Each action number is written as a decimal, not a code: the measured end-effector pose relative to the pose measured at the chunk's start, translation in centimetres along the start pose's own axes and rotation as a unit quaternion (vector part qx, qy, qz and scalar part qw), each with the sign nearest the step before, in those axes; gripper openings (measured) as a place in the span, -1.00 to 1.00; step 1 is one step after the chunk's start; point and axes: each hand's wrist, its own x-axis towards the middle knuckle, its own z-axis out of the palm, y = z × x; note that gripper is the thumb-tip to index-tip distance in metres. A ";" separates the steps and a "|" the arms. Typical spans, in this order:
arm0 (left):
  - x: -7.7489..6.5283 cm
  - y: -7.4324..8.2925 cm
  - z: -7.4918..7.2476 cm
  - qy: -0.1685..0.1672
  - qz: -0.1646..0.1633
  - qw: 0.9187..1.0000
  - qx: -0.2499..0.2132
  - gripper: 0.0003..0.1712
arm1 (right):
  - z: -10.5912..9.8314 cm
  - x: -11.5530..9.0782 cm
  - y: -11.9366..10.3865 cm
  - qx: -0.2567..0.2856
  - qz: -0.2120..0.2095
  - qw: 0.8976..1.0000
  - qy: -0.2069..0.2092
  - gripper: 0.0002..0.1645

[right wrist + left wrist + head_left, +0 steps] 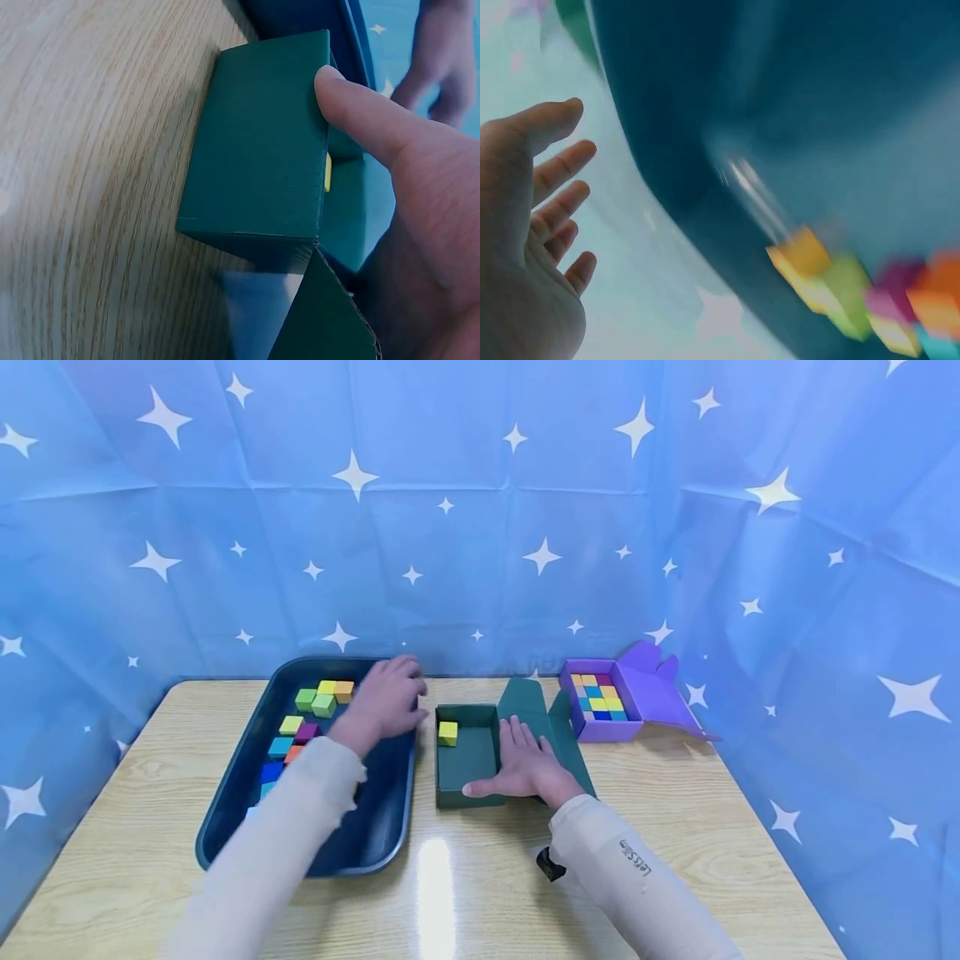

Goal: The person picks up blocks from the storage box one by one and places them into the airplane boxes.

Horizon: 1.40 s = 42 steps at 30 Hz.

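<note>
A dark green cardboard box point(467, 764) with its lid folded out to the right sits mid-table, a single yellow cube point(447, 734) in its back left corner. My right hand point(522, 767) lies with fingers extended over the lid side of this box, and its thumb point(364, 105) touches the front wall's top edge. Above the right rim of a dark blue tray point(378, 827) is my left hand point(386, 697). In the left wrist view its fingers point(566, 161) are loosely bent and hold nothing. Colored cubes point(324, 704) lie along the tray's left side, some hidden behind my left forearm.
A purple box point(607, 732) with its lid folded out stands at the back right, with rows of colored cubes inside. A small black object point(551, 864) shows under my right wrist. A blue curtain with white stars point(450, 527) hangs behind the wooden table point(480, 893).
</note>
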 end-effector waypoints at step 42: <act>-11.0 -9.9 1.0 -0.076 -0.022 0.994 0.072 -0.76 | 0.1 -0.1 0.3 0.013 -0.007 1.000 0.002 0.53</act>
